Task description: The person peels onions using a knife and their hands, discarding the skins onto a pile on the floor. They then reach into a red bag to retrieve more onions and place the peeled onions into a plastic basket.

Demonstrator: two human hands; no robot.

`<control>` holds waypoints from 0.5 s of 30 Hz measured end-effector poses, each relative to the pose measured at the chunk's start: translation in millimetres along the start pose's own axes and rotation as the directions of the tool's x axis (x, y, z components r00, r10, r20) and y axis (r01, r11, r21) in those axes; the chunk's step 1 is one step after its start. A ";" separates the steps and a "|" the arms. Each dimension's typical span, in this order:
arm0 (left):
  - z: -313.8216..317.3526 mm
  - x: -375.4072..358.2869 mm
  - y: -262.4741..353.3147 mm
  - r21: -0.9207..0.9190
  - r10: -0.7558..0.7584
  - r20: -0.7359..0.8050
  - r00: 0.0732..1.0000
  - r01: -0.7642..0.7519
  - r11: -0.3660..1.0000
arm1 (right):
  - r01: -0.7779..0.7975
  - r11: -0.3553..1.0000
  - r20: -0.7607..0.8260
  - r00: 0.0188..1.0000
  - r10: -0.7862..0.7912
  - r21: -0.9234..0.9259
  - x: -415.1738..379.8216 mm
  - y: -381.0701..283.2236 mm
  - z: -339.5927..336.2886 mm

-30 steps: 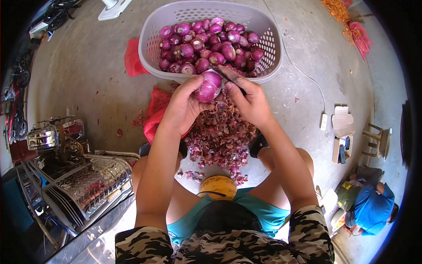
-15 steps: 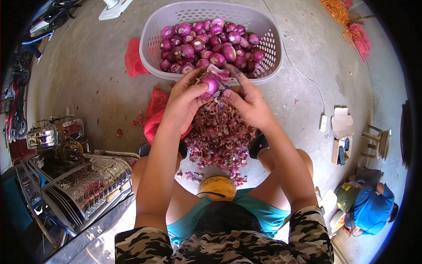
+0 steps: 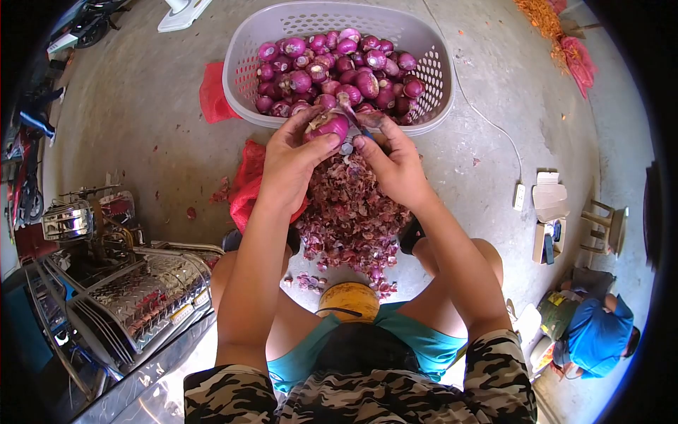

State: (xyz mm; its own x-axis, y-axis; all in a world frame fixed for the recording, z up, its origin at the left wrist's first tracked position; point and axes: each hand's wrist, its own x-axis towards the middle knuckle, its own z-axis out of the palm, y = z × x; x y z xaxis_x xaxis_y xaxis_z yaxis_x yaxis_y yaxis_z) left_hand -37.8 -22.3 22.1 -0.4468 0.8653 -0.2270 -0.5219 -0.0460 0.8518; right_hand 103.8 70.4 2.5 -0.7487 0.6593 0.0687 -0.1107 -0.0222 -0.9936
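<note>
My left hand (image 3: 296, 157) is wrapped around a purple onion (image 3: 328, 127), just in front of the basket's near rim. My right hand (image 3: 390, 159) is closed on a small knife (image 3: 364, 130), mostly hidden by the fingers. The knife and a strip of skin beside it meet the onion's right side. Below both hands lies a heap of dry onion skins (image 3: 353, 205) on the floor. Beyond them, a grey plastic basket (image 3: 446, 92) holds many purple onions (image 3: 367, 85).
A red mesh bag (image 3: 247, 187) lies left of the skins, and a yellow bucket (image 3: 349, 300) stands between my legs. A white cable leads to a power strip (image 3: 519, 197) at right. Chromed metal machinery (image 3: 152, 283) is at left. Another person in blue (image 3: 600, 336) is at lower right.
The onion has tilted in my left hand and shifted slightly left. My right hand has turned a little, and the loose skin at the onion's top has changed position.
</note>
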 end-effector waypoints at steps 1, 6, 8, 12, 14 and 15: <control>0.0 0.3 0.2 -0.011 -0.001 0.000 1.000 0.001 1.000 | 0.029 0.999 -0.025 0.999 -0.028 0.029 0.7 0.3 1.2; 1.2 2.5 -2.3 -0.080 0.014 0.010 1.000 -0.014 0.997 | -0.100 0.987 -0.078 0.991 0.111 0.127 3.2 -5.9 1.7; 1.5 3.1 -4.4 -0.097 0.022 0.018 1.000 -0.021 0.995 | -0.115 0.981 -0.088 0.988 0.130 0.155 3.0 -5.6 0.8; 2.5 5.2 -7.5 -0.151 0.024 0.030 0.999 -0.019 0.988 | -0.102 0.981 -0.104 0.987 0.120 0.162 4.0 -4.4 -1.3; 3.5 5.4 -8.1 -0.174 0.020 0.032 0.999 -0.014 0.985 | -0.098 0.987 -0.110 0.988 0.112 0.127 4.2 -5.1 -2.9; 3.6 5.0 -8.9 -0.180 0.019 0.030 0.999 -0.013 0.984 | -0.107 0.989 -0.109 0.987 0.118 0.097 3.8 -5.5 -3.9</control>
State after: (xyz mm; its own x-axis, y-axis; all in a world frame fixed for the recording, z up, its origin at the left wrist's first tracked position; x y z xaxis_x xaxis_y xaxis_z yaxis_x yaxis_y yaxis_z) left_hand -32.8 -15.8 15.1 -0.4348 0.8787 -0.1970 -0.6381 -0.1462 0.7559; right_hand 104.1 75.9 7.9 -0.6807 0.7302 -0.0590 -0.0926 -0.1656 -0.9818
